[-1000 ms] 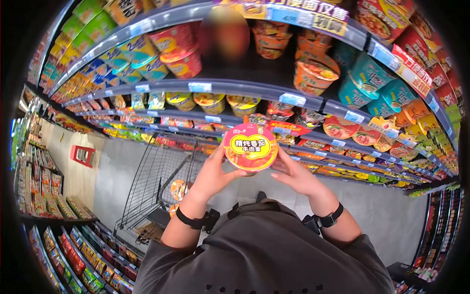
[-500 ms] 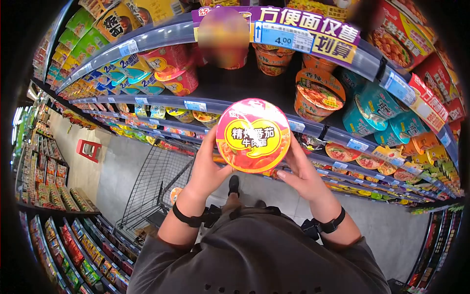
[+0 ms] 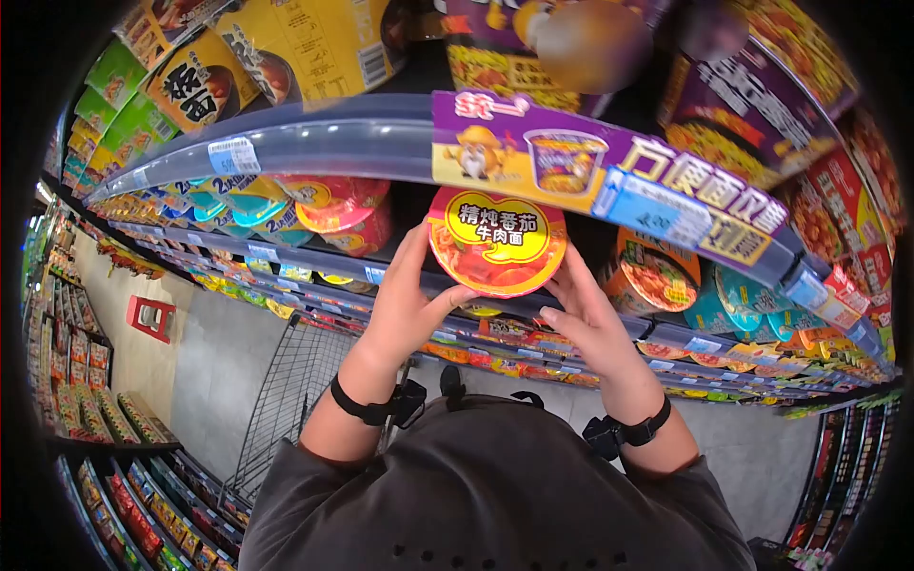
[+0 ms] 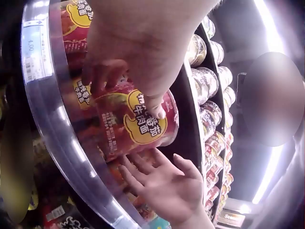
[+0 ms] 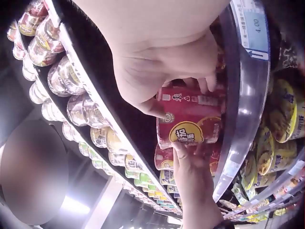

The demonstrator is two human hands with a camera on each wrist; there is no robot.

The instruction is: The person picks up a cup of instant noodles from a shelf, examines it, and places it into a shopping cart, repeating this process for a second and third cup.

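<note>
From my remote seat I see the shelf (image 3: 314, 143), with the cart (image 3: 271, 400) near it. At the shelf's opening, the noodle cup (image 3: 500, 243) is likely balanced between sides: left hand (image 3: 398, 309) grips it, right hand's (image 3: 598, 328) fairly straight fingers touch it.

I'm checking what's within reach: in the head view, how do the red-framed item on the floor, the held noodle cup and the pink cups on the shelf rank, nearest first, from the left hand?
1. Held noodle cup: touching the left hand.
2. Pink cups: on the shelf, left.
3. Red-framed item: floor, far left.
</note>
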